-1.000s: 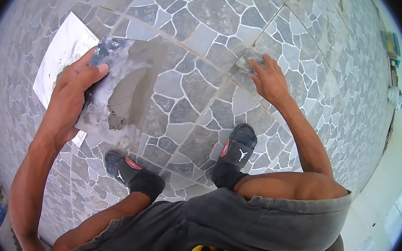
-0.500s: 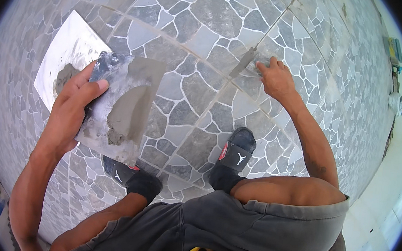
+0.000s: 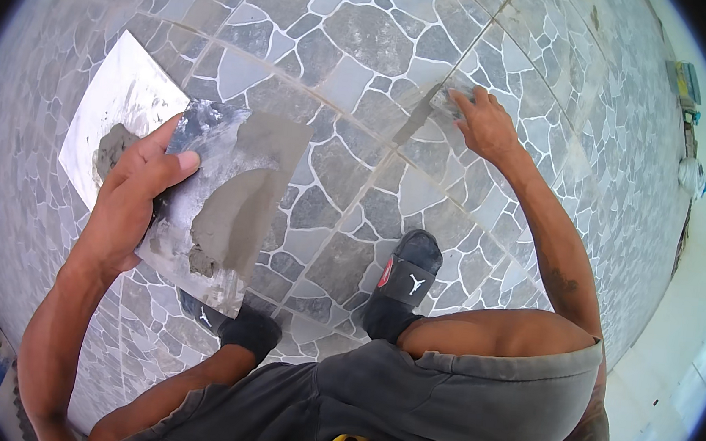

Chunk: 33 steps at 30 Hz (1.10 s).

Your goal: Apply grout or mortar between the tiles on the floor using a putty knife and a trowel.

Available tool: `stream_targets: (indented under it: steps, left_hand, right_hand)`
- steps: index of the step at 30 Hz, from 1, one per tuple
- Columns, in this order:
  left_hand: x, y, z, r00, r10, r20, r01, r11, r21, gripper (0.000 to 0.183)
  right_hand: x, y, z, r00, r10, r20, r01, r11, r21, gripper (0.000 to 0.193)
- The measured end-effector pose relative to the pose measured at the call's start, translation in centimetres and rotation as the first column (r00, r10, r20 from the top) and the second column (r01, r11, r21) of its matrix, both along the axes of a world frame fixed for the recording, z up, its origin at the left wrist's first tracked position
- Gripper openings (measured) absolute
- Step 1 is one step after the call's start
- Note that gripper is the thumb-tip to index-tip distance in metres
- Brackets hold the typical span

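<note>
My left hand (image 3: 131, 191) grips a flat grey board (image 3: 193, 163) by its left edge, thumb on top. Wet grey grout (image 3: 240, 205) is spread over the board's right side, with a rough lump at its lower end. At the far right, my right hand (image 3: 489, 127) is closed on a thin, pale flat scraper (image 3: 445, 102), which is partly hidden by the fingers. The scraper lies low against the tiled floor, beside a dark strip of wet grout (image 3: 418, 118) along a tile joint. Beyond my left hand, a white board (image 3: 121, 71) carries another grout lump (image 3: 113, 149).
Stone-patterned floor tiles (image 3: 370, 44) with straight joints spread all around. My feet, in black slides (image 3: 412, 273), are planted between my hands. Several small items, among them a whitish bundle (image 3: 691, 178), stand along the pale wall at the right.
My right hand has shifted slightly farther away, and the scraper shows more clearly beside the grout strip. The grey board in my left hand has moved a little to the right and nearer.
</note>
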State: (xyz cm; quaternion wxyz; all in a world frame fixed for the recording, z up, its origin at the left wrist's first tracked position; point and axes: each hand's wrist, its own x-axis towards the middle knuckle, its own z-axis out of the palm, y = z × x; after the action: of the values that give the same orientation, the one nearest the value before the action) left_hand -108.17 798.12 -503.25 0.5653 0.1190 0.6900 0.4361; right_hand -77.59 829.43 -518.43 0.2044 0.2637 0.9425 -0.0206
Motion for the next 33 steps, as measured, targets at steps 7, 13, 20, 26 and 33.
stream_targets:
  steps: [7,13,20,26,33]
  left_hand:
    - [0.6,0.7,0.6,0.999,-0.036,0.020,0.035,0.999,0.018,0.055]
    - [0.9,0.1,-1.7,0.994,-0.049,0.102,0.044,0.998,0.048,0.053]
    - [0.9,-0.8,-3.1,0.990,-0.073,0.122,0.072,0.997,0.010,0.063]
    - [1.1,-0.2,-3.1,0.979,-0.115,0.165,0.107,0.993,0.056,0.063]
    - [1.7,-1.1,-3.2,0.994,-0.023,0.109,0.022,1.000,0.005,0.050]
  right_hand:
    - [0.3,3.9,-0.2,0.996,0.038,-0.082,-0.032,0.997,0.069,0.054]
    - [0.3,5.6,-2.2,0.979,0.019,-0.202,-0.020,1.000,-0.002,0.052]
    - [0.5,7.8,-2.4,0.988,0.117,0.098,-0.124,0.990,0.071,0.053]
    - [2.3,9.2,-4.5,0.972,0.137,-0.193,-0.119,0.988,0.101,0.055]
    - [-0.3,9.6,-3.1,0.998,0.050,-0.045,-0.050,0.999,-0.003,0.052]
